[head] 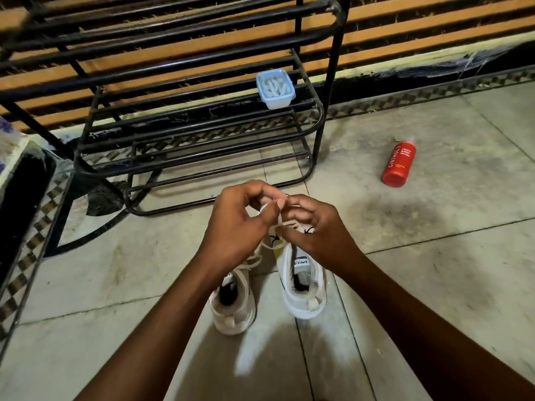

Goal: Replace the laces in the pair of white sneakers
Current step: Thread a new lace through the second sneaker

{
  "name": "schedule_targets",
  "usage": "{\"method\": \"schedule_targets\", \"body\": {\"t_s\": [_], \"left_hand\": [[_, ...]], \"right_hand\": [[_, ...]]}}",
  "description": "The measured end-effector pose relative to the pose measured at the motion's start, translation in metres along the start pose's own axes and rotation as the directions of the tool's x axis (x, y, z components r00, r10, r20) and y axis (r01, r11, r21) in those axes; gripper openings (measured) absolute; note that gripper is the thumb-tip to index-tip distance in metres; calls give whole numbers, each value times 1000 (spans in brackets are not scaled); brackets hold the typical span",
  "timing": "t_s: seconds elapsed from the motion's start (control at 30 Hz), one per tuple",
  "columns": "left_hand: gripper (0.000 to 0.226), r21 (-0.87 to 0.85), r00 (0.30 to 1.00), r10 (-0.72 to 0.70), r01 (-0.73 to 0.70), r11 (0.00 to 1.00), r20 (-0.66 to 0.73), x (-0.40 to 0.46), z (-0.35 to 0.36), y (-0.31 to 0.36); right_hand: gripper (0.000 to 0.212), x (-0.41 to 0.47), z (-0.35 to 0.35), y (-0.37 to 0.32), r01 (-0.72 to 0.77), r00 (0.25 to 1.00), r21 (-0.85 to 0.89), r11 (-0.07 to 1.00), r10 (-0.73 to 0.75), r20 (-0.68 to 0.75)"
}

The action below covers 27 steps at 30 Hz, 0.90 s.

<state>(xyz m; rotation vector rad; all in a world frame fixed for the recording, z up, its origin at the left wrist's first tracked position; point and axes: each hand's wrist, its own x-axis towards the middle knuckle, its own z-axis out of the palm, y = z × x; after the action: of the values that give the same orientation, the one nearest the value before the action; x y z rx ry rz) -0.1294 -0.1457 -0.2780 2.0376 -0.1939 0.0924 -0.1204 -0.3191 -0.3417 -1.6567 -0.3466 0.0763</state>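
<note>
Head view: at the far left edge a dark object beside a patterned tile border is seen, too dim to be identified. Further right, a black metal rack (185,111) is stood on the tiled floor (434,256), and a small pale blue container (275,88) holding white pieces is set on one of its shelves. Below the rack, at the middle of the picture, the left sneaker (233,302) is placed on the floor with its heel toward the camera, its lace loosely threaded. Above it the left hand (240,221) is held with fingers curled, and a white lace (279,219) is pinched between thumb and fingertips. Just beside it, the right hand (314,224) is held close, fingers bent, and the same lace is pinched at a point where the two hands nearly touch. Beneath the right hand the right sneaker (301,282) is stood parallel to the other one, just beside it, and the lace is led down to its upper eyelets. Well apart to the right, a red bottle (399,164) with white lettering is laid on its side on the floor.
</note>
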Motion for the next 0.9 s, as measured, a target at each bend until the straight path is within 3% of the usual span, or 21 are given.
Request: {"method": "schedule_targets", "body": {"t_s": [0.07,0.17,0.33,0.57,0.7,0.9], "left_hand": [[11,41,999,35,-33,999,-27,0,-7,1],[10,98,993,40,-28,995,-114,1,-22,-12],[10,229,983,-11,54,972,-185,-6,-48,-54],[28,436,926,-232,349,830,-299,-28,-68,-95],[26,478,903,-269,410,777,-336,-35,-68,-107],[19,475,891,-249,419,774,-380,-33,-69,-109]], "right_hand": [[17,8,0,-7,39,998,7,999,-39,-58],[3,16,-5,-5,17,980,3,1000,-16,-200],[3,11,-13,6,-38,945,84,996,64,-322],[2,11,-19,20,-106,918,62,992,122,-377],[5,13,-18,28,-132,899,13,991,126,-420],[4,15,-22,39,-219,883,-46,975,178,-435]]}}
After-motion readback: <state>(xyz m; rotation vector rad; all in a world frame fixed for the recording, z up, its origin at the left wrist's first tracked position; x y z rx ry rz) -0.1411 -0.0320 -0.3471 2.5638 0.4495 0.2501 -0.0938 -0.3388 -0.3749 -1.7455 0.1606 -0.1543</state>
